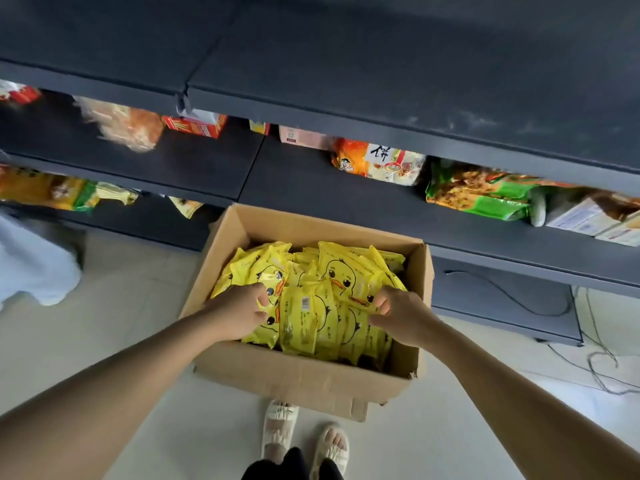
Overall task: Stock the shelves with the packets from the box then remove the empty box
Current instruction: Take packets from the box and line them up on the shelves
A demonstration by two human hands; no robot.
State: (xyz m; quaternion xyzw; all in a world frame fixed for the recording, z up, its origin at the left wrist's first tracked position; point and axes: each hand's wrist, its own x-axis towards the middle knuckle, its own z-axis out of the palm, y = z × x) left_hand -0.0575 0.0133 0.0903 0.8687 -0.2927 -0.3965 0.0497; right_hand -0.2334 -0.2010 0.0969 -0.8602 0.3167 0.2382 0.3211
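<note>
An open cardboard box stands on the floor in front of the dark shelves. It is filled with several yellow packets printed with a duck. My left hand is inside the box at its left side, fingers curled on a yellow packet. My right hand is at the right side of the box, fingers pinching another yellow packet. Both arms reach down from the bottom of the view.
The shelves hold snack bags: an orange and white bag, green bags, red boxes. A bare stretch of shelf lies just behind the box. Cables trail on the floor at right. My feet stand close to the box.
</note>
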